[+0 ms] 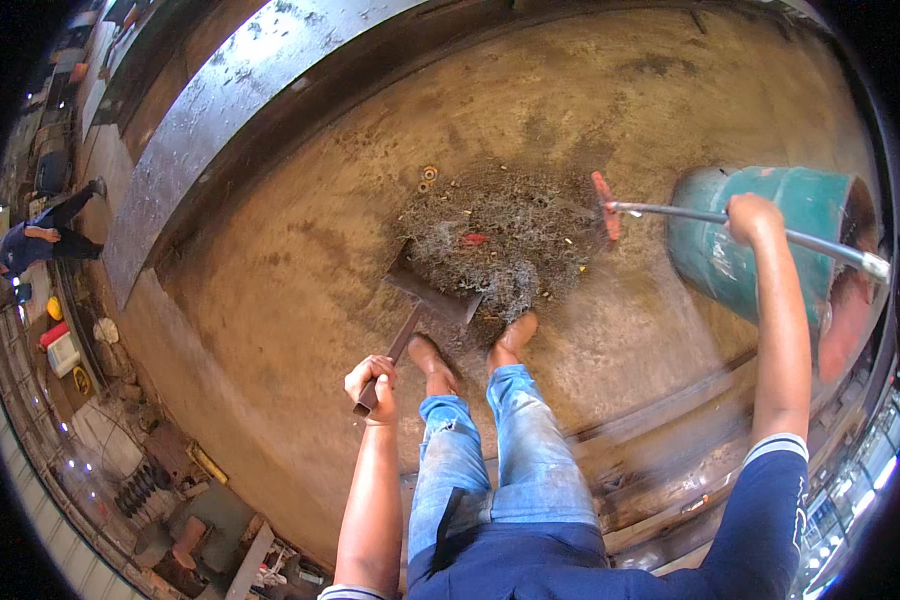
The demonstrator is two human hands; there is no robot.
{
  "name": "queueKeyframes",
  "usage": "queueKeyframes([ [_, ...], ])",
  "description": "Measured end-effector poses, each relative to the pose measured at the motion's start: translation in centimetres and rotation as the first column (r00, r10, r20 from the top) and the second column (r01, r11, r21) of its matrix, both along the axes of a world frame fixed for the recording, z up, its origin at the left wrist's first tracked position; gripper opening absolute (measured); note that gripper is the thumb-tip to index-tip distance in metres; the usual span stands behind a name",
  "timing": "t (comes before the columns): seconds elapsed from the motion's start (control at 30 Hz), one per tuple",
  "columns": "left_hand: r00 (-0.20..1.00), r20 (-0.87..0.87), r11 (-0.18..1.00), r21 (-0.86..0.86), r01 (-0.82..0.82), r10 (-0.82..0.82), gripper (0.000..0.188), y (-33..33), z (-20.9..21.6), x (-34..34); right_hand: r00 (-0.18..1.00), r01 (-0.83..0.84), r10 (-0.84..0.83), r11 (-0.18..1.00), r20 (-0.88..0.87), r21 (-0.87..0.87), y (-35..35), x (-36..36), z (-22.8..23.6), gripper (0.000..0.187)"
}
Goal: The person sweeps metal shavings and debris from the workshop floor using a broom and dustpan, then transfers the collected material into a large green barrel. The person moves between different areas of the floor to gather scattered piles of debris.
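sweeping a debris pile onto a dustpan on the floor
left hand (372,385) gripped around the dustpan (432,297) handle, pan edge touching the pile (505,235) just ahead of the feet. right hand (752,217) closed on the broom (730,220) shaft, red head at the pile's right edge. green drum (750,250) lies under the right hand.

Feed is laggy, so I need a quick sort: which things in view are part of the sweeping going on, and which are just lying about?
In use:
left hand gripping the dustpan handle
right hand gripping the broom by its metal pole
pile of metal shavings

Lying about:
green drum, beside the broom
washers on the floor
containers at far left
another person, far left
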State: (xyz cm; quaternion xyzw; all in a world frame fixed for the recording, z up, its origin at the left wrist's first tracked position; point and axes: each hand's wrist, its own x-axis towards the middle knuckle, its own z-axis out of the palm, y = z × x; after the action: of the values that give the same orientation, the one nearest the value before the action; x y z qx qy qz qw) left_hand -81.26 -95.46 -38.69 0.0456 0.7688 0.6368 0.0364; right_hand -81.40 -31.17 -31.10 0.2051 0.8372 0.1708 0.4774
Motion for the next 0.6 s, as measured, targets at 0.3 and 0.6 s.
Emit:
queueKeyframes([
  [0.3, 0.999, -0.036, 0.999, 0.010, -0.038, 0.038, 0.046, 0.6, -0.6, -1.9, 0.923, -0.259, 0.330, 0.912, -0.196, 0.317, -0.1, 0.2, -25.9, 0.024],
  [0.6, 0.995, -0.097, 0.998, -0.058, -0.010, 0.004, 0.044, 1.1, -0.7, -1.7, 0.988, -0.039, 0.062, 0.986, -0.139, 0.161, -6.2, -2.6, -32.1, 0.024],
])
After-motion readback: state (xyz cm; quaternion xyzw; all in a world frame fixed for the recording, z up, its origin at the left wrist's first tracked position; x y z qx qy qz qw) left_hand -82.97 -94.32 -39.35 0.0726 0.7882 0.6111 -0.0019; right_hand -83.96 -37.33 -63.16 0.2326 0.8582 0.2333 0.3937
